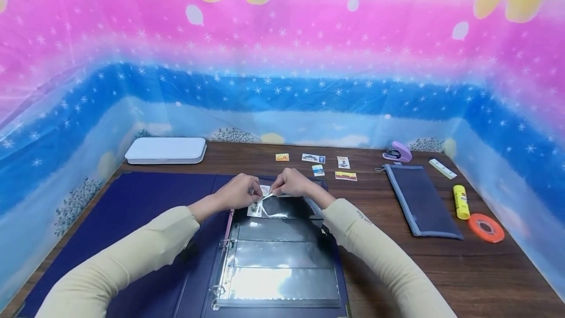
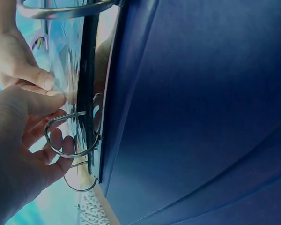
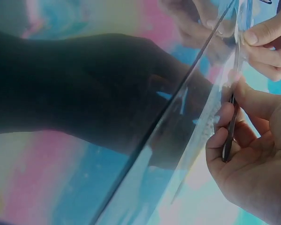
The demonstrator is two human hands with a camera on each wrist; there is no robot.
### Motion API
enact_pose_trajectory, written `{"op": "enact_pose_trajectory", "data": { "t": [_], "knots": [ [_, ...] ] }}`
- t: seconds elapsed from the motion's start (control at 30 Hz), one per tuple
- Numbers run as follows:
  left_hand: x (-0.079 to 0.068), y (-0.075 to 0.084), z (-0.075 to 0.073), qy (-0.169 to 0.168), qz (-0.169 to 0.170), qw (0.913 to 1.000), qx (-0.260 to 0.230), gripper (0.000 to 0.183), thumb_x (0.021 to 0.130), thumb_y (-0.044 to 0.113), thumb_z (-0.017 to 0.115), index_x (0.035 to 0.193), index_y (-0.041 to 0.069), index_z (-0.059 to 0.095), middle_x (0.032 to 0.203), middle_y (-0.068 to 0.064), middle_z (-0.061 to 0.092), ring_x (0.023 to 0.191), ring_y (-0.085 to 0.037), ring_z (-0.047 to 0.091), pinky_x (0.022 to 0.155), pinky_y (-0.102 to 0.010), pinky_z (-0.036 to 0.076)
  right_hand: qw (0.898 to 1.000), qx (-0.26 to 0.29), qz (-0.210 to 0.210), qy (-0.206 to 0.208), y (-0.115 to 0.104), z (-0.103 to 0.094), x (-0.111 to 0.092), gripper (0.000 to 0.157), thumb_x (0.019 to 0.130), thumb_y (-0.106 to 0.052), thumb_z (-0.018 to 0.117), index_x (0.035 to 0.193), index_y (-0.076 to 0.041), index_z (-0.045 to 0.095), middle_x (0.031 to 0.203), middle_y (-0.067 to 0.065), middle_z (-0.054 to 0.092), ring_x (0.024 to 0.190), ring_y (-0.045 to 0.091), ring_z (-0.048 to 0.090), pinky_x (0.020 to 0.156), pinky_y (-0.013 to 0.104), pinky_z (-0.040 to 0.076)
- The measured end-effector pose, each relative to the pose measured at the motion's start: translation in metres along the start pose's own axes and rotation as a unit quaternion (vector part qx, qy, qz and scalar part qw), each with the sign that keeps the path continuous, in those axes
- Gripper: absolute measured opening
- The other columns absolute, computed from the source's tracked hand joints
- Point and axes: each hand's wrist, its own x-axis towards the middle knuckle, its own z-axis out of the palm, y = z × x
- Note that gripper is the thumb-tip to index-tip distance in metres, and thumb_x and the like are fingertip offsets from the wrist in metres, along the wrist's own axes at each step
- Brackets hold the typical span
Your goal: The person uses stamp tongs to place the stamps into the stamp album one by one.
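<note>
A stamp album [image 1: 287, 254] with clear pocket pages lies open on the table. My left hand [image 1: 240, 191], over its top pocket, pinches the clear film between thumb and forefinger; beside it in the left wrist view are the metal binder rings [image 2: 70, 152]. My right hand [image 1: 291, 182] meets it fingertip to fingertip, gripping slim metal tweezers [image 3: 230, 133] whose tip points at the film. A pale stamp [image 1: 255, 209] shows at the pocket's left end, just under my left fingers. In the right wrist view the glossy page [image 3: 178, 108] mirrors an arm.
Several small stamps [image 1: 346, 176] lie behind the album. At the back left stands a white case [image 1: 165, 150]. To the right are a dark zip pouch [image 1: 421, 200], a purple stapler [image 1: 398, 152], a white strip [image 1: 443, 169], a yellow glue stick [image 1: 461, 202] and an orange tape roll [image 1: 495, 233].
</note>
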Motion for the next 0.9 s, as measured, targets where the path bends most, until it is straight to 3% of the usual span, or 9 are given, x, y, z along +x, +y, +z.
{"op": "enact_pose_trajectory", "data": {
  "t": [0.13, 0.27, 0.4, 0.5, 0.63, 0.7, 0.77, 0.83, 0.9],
  "knots": [
    [-0.001, -0.001, 0.003, -0.008, -0.018, 0.9998, -0.001, 0.009, 0.076, 0.0, 0.066, 0.075, 0.005, 0.074, 0.073, -0.003, 0.065, 0.062, -0.006, 0.054, 0.061, -0.02, 0.046, 1.0, -0.008, 0.0, -0.016, 0.003, -0.003, 0.001, 0.012, 0.084, -0.01, 0.066, 0.092, -0.007, 0.075, 0.093, 0.008, 0.074, 0.068, 0.003, 0.057, 0.06, 0.016, 0.039],
    [-0.001, -0.004, 0.008, -0.013, -0.033, 0.9994, -0.004, 0.01, 0.078, 0.0, 0.065, 0.075, 0.005, 0.072, 0.073, -0.003, 0.067, 0.062, -0.003, 0.052, 0.062, -0.019, 0.045, 1.0, -0.024, 0.005, -0.012, 0.013, -0.017, 0.0, 0.015, 0.085, -0.012, 0.065, 0.095, -0.007, 0.075, 0.094, 0.009, 0.074, 0.057, 0.006, 0.045, 0.057, 0.018, 0.035],
    [-0.002, -0.006, 0.012, -0.015, -0.048, 0.9983, -0.028, 0.01, 0.08, -0.001, 0.063, 0.075, 0.005, 0.07, 0.071, -0.004, 0.067, 0.059, -0.002, 0.051, 0.06, -0.019, 0.044, 0.998, -0.032, 0.031, 0.034, 0.024, -0.039, 0.0, 0.017, 0.087, -0.014, 0.063, 0.099, -0.007, 0.073, 0.102, 0.011, 0.072, 0.066, 0.006, 0.055, 0.064, 0.021, 0.039],
    [-0.004, -0.006, 0.013, -0.017, -0.049, 0.9971, -0.055, 0.011, 0.08, -0.002, 0.061, 0.074, 0.005, 0.067, 0.069, -0.005, 0.065, 0.056, -0.003, 0.049, 0.058, -0.02, 0.043, 0.995, -0.034, 0.061, 0.073, 0.035, -0.051, 0.004, 0.019, 0.09, -0.015, 0.06, 0.102, -0.008, 0.073, 0.104, 0.012, 0.071, 0.059, 0.006, 0.048, 0.065, 0.025, 0.038],
    [-0.006, -0.005, 0.015, -0.004, -0.012, 0.9971, -0.075, 0.014, 0.078, -0.004, 0.058, 0.07, 0.007, 0.062, 0.068, -0.002, 0.06, 0.055, -0.002, 0.046, 0.054, -0.019, 0.041, 0.987, -0.039, 0.102, 0.116, 0.053, -0.06, 0.016, 0.021, 0.092, -0.017, 0.057, 0.106, -0.01, 0.071, 0.111, 0.014, 0.068, 0.053, 0.012, 0.037, 0.061, 0.026, 0.035],
    [-0.007, -0.004, 0.015, 0.004, 0.0, 0.9972, -0.075, 0.015, 0.077, -0.005, 0.058, 0.069, 0.008, 0.06, 0.069, -0.001, 0.057, 0.055, -0.001, 0.044, 0.055, -0.021, 0.041, 0.983, -0.039, 0.121, 0.13, 0.061, -0.063, 0.023, 0.022, 0.093, -0.018, 0.056, 0.107, -0.01, 0.071, 0.115, 0.015, 0.067, 0.058, 0.015, 0.047, 0.06, 0.026, 0.036],
    [-0.007, -0.003, 0.014, 0.008, -0.001, 0.9977, -0.067, 0.016, 0.077, -0.005, 0.058, 0.068, 0.009, 0.059, 0.068, 0.0, 0.056, 0.055, -0.001, 0.043, 0.061, -0.027, 0.044, 0.98, -0.034, 0.134, 0.141, 0.068, -0.064, 0.031, 0.023, 0.093, -0.018, 0.056, 0.109, -0.01, 0.07, 0.122, 0.012, 0.064, 0.076, 0.02, 0.059, 0.065, 0.027, 0.039],
    [-0.007, -0.003, 0.014, 0.009, -0.012, 0.9983, -0.055, 0.016, 0.077, -0.004, 0.059, 0.068, 0.008, 0.059, 0.068, 0.001, 0.055, 0.055, -0.001, 0.043, 0.072, -0.034, 0.043, 0.978, -0.017, 0.147, 0.149, 0.072, -0.066, 0.037, 0.023, 0.093, -0.018, 0.055, 0.11, -0.009, 0.069, 0.126, 0.011, 0.062, 0.095, 0.026, 0.063, 0.068, 0.029, 0.041],
    [-0.006, -0.004, 0.015, 0.001, -0.034, 0.9982, -0.049, 0.015, 0.078, -0.003, 0.06, 0.068, 0.008, 0.06, 0.069, 0.0, 0.056, 0.055, -0.002, 0.043, 0.075, -0.037, 0.042, 0.976, -0.006, 0.154, 0.156, 0.075, -0.066, 0.043, 0.023, 0.093, -0.017, 0.056, 0.11, -0.009, 0.069, 0.127, 0.011, 0.061, 0.105, 0.029, 0.061, 0.074, 0.033, 0.045]
  ]
}}
